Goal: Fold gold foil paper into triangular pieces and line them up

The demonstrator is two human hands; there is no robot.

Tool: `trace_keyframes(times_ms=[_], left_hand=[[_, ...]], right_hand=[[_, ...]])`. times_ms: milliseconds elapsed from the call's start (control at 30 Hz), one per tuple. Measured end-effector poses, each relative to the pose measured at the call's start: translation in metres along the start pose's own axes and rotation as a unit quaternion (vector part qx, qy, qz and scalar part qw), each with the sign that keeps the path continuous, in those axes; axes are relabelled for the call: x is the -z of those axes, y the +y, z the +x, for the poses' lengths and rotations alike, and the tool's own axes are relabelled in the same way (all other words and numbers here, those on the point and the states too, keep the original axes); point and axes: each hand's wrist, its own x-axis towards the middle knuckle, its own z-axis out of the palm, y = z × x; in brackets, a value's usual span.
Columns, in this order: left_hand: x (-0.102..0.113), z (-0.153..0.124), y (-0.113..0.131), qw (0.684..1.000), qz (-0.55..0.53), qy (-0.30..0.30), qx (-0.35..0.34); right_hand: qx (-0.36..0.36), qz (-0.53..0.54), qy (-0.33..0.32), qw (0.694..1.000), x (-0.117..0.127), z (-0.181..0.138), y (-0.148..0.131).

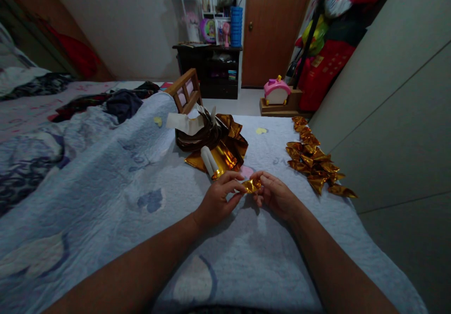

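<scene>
A small folded piece of gold foil paper (pixel 252 185) is pinched between both my hands above the light blue quilt (pixel 141 178). My left hand (pixel 220 196) grips its left end with curled fingers. My right hand (pixel 276 193) holds its right end, fingers closed. Just beyond my hands lies a loose heap of gold foil sheets (pixel 220 140) with white backing paper and a rolled sheet (pixel 209 161). To the right, a row of several finished folded gold pieces (pixel 313 157) runs along the quilt's edge.
A grey cabinet wall (pixel 394 107) stands close on the right. A wooden chair back (pixel 185 91) sits beyond the bed, with dark clothes (pixel 121 102) on the bed at left. A dark shelf unit (pixel 211 70), a door and a pink toy (pixel 276 91) are at the back.
</scene>
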Motion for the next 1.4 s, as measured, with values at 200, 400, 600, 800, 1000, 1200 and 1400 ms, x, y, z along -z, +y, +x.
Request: trace_keyframes(times_ms=[200, 400, 600, 800, 1000, 1200, 1400], left_hand=[[-0.002, -0.002, -0.003, 0.999, 0.033, 0.000, -0.019], [-0.002, -0.001, -0.004, 0.998, 0.055, -0.015, -0.033], [-0.005, -0.001, -0.007, 0.999, 0.035, -0.007, -0.028], [-0.007, -0.005, -0.008, 0.994, 0.086, 0.025, -0.056], [-0.007, -0.005, -0.008, 0.997, 0.069, -0.002, -0.043], [-0.008, -0.006, -0.013, 0.994, 0.093, -0.035, -0.055], [-0.010, -0.007, -0.016, 0.988, 0.118, -0.054, -0.085]], right_hand=[[0.036, -0.046, 0.041, 0.997, 0.001, 0.002, 0.002], [0.066, -0.101, 0.076, 0.990, 0.003, 0.003, 0.007], [0.106, -0.193, 0.117, 0.968, 0.004, 0.003, 0.003], [0.200, -0.301, 0.234, 0.903, 0.010, 0.002, -0.011], [0.303, -0.363, 0.414, 0.778, 0.032, -0.003, -0.036], [0.292, -0.278, 0.555, 0.727, 0.071, -0.007, -0.056], [0.315, -0.180, 0.557, 0.747, 0.073, -0.004, -0.058]])
